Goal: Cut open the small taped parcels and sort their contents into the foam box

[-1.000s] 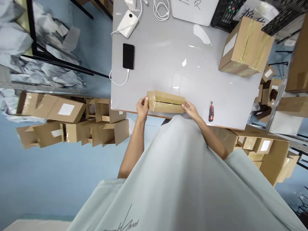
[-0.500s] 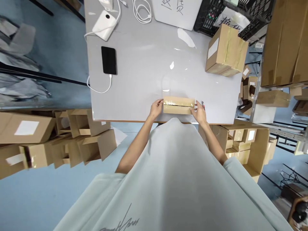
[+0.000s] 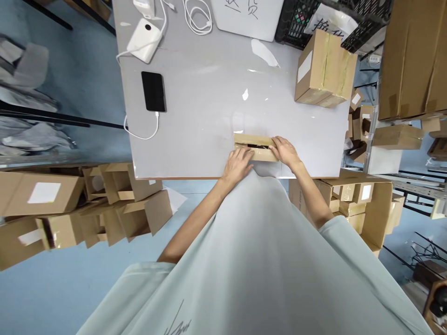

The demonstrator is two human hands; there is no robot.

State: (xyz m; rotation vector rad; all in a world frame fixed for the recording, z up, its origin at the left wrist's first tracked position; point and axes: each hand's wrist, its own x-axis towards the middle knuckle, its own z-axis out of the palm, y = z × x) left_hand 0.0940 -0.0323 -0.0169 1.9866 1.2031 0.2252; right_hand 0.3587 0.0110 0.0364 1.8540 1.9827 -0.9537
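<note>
A small, long cardboard box (image 3: 262, 155) lies near the front edge of the grey table (image 3: 195, 102). Its top seam is parted, and a dark gap shows along the middle between two flaps. My left hand (image 3: 239, 164) rests over the box's left end, fingertips at the seam, covering part of the flap. At the right end, my right hand (image 3: 286, 151) grips the box, with the thumb at the gap and the fingers over the far edge. What lies inside the box cannot be made out.
A black phone (image 3: 153, 91) on a white cable and a white power bank (image 3: 144, 40) lie at left. A taped carton (image 3: 323, 70) and a black crate (image 3: 296, 23) stand at right. Open cartons (image 3: 139, 209) are below the table at left.
The seam has gone from a narrow slit to a wider gap. My left hand has moved from the box's left side onto its top. My right hand has shifted to the far right corner.
</note>
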